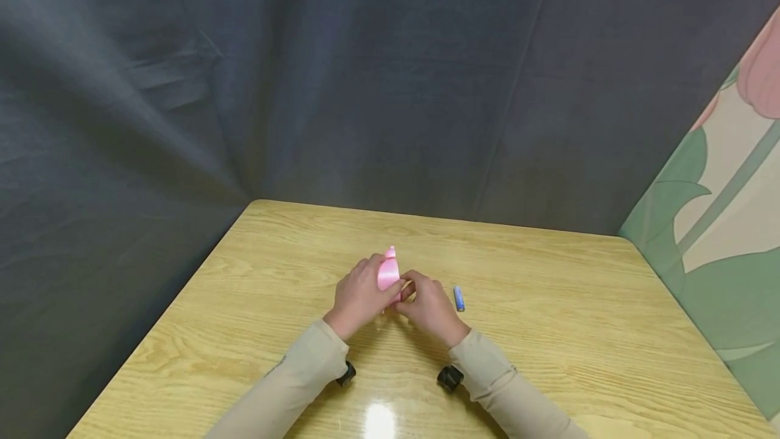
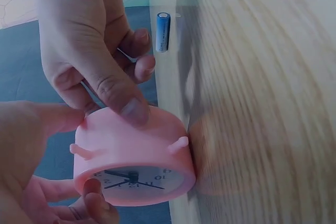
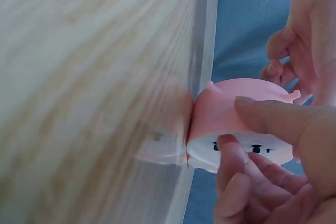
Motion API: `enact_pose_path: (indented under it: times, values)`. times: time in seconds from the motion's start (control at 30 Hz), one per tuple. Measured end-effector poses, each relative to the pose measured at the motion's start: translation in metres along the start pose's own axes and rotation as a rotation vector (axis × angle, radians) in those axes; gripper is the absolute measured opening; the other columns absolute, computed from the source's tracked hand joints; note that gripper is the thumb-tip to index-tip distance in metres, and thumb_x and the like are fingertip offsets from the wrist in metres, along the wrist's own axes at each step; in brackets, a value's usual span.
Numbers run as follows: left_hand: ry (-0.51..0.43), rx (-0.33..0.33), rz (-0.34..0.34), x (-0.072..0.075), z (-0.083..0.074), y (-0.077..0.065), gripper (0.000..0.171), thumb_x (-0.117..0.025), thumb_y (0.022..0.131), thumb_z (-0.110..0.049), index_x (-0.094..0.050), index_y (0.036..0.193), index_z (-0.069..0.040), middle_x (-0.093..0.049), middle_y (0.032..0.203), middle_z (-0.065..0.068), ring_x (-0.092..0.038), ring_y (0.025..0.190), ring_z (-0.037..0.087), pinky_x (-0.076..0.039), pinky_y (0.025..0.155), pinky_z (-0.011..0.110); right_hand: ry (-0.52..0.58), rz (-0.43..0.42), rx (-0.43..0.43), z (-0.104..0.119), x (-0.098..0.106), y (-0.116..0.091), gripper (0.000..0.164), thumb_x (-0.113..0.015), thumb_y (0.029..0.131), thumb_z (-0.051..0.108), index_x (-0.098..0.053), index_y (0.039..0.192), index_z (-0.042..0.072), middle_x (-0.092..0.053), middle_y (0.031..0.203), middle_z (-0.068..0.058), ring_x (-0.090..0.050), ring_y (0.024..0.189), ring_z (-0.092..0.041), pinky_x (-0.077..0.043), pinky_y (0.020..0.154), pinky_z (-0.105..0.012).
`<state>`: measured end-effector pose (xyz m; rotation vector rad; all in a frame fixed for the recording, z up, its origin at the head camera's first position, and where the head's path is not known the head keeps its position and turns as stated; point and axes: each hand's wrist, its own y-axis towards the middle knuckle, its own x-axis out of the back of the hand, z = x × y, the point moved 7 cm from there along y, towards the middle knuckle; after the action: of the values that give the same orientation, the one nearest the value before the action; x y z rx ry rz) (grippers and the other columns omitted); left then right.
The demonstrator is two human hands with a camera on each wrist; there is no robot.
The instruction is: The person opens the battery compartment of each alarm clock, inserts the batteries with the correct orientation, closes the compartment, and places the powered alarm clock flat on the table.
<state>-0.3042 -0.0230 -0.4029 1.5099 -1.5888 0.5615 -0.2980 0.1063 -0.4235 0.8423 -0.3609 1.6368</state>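
Observation:
A pink alarm clock (image 1: 388,274) with small peg feet stands on edge on the wooden table, between both hands. My left hand (image 1: 361,295) grips it from the left; in the left wrist view a fingertip lies on the dial (image 2: 147,182). From the other side my right hand (image 1: 431,307) holds the clock, its thumb (image 3: 268,114) on the pink casing. The right fingertips touch the white back (image 3: 202,148), which carries black parts, partly covered by those fingers. Right of my right hand lies a blue battery (image 1: 459,299).
The light wooden table (image 1: 244,317) ends at a dark curtain (image 1: 390,87) along the back and left. A wall with a flower pattern (image 1: 719,222) stands on the right. Black wrist devices (image 1: 450,379) sit under both sleeves.

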Motion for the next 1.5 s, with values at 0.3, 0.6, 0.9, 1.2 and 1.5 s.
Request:
enact_pose_path:
  times: [0.3, 0.6, 0.9, 1.2, 1.5]
  values:
    - [-0.011, 0.011, -0.020, 0.001, -0.001, 0.003, 0.052, -0.070, 0.085, -0.041, -0.057, 0.125, -0.010, -0.057, 0.088, 0.002, -0.053, 0.069, 0.015, -0.044, 0.054, 0.028, -0.113, 0.011, 0.057, -0.001, 0.001, 0.003, 0.010, -0.083, 0.077, 0.007, -0.074, 0.076, 0.011, -0.073, 0.079, 0.003, -0.066, 0.078, -0.014, -0.056, 0.071, -0.032]
    - [-0.078, 0.061, -0.018, -0.002, 0.009, 0.000, 0.047, -0.065, 0.086, -0.042, -0.060, 0.123, -0.014, -0.060, 0.090, 0.000, -0.055, 0.073, 0.015, -0.045, 0.056, 0.029, -0.115, 0.035, 0.108, 0.005, 0.001, -0.004, 0.008, -0.081, 0.082, 0.010, -0.076, 0.077, 0.013, -0.075, 0.088, -0.001, -0.055, 0.062, -0.007, -0.047, 0.053, -0.020]
    - [-0.128, 0.074, -0.033, 0.000, 0.014, 0.001, 0.039, -0.062, 0.088, -0.039, -0.064, 0.118, -0.014, -0.069, 0.096, 0.002, -0.061, 0.080, 0.018, -0.048, 0.059, 0.033, -0.135, 0.009, 0.172, 0.013, 0.011, -0.007, 0.011, -0.082, 0.082, 0.009, -0.073, 0.078, 0.011, -0.071, 0.085, 0.000, -0.054, 0.061, -0.004, -0.048, 0.053, -0.018]
    - [-0.222, 0.099, 0.074, -0.009, 0.021, 0.001, 0.048, -0.051, 0.096, -0.034, -0.057, 0.137, -0.009, -0.070, 0.106, 0.010, -0.060, 0.084, 0.021, -0.050, 0.071, 0.036, -0.160, 0.038, 0.213, 0.016, 0.015, -0.007, 0.014, -0.080, 0.084, 0.009, -0.068, 0.080, 0.014, -0.063, 0.081, 0.005, -0.052, 0.063, -0.005, -0.047, 0.056, -0.018]
    - [-0.334, 0.130, 0.134, -0.019, 0.031, 0.001, 0.037, -0.051, 0.097, -0.017, -0.064, 0.125, 0.003, -0.065, 0.090, 0.012, -0.059, 0.055, 0.014, -0.054, 0.049, 0.028, -0.155, 0.102, 0.253, 0.015, 0.009, -0.007, 0.013, -0.080, 0.083, 0.005, -0.071, 0.079, 0.013, -0.060, 0.076, 0.007, -0.052, 0.066, -0.004, -0.048, 0.057, -0.018]
